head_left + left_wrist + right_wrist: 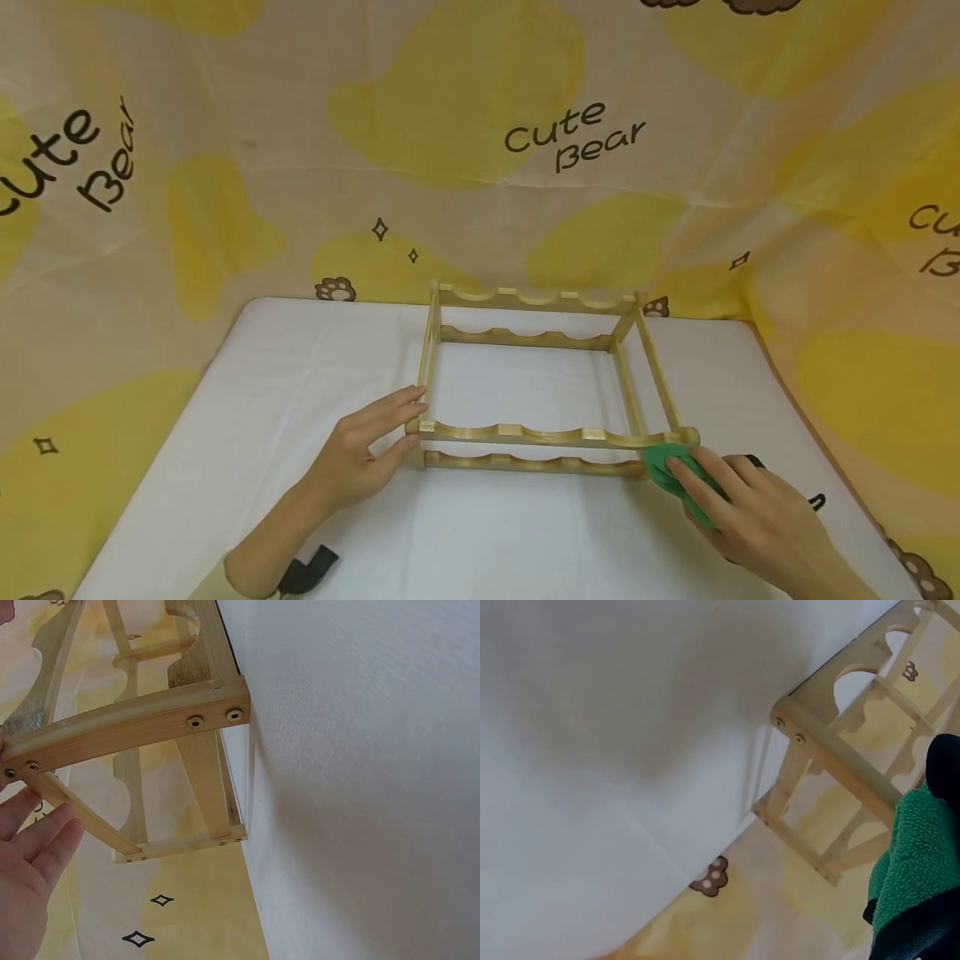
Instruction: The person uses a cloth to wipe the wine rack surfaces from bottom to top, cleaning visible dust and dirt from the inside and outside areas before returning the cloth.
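Observation:
A light wooden rack with scalloped rails stands on the white table. At its front left corner, my left hand grips the rack's end between thumb and fingers, the thumb in front and the fingers along the side. In the left wrist view, the fingers of that hand show beside the screwed end post. My right hand holds a folded green cloth against the front right corner of the rack. The right wrist view shows the fuzzy cloth close up, with its contact on the wood partly hidden.
The white table extends around the rack. A yellow and beige printed curtain hangs behind and to both sides. Black pieces of the left wrist mount show near the left forearm.

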A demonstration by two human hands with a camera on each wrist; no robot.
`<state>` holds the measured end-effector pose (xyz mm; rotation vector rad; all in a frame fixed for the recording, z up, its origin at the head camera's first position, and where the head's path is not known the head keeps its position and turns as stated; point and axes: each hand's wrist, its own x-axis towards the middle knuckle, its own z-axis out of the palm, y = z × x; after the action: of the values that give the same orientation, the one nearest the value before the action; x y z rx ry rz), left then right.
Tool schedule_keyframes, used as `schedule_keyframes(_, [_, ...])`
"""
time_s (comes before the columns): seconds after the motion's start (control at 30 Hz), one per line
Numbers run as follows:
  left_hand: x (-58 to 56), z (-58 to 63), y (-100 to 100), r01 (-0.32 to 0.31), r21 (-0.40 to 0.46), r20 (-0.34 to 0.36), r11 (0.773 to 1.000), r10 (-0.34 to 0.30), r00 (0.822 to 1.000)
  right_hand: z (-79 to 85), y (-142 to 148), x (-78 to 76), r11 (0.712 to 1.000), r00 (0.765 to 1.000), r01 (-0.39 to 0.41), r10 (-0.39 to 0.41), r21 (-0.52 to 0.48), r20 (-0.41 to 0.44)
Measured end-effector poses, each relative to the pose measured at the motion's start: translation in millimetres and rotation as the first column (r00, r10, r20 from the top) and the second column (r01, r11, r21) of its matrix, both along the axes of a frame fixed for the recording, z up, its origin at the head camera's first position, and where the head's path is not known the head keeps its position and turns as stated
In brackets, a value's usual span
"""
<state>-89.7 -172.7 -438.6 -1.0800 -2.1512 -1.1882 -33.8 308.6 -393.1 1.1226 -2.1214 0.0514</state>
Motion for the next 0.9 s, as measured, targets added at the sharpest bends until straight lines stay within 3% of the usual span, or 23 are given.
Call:
schedule_keyframes(0.77, [-0.1, 0.5, 1.0, 0.000, 0.012, -0.029, 1.000, 0.001, 1.000, -4.9, -58.4, -19.4, 0.989, 0.986, -0.145, 0.143, -0.021, -0.090])
schedule_keyframes(0.9, [0.2, 0.8, 0.8, -0.002, 0.009, -0.025, 1.000, 0.003, 1.000, -7.1, -69.9, -21.7, 0.987, 0.984, -0.164, 0.163, -0.006, -0.070])
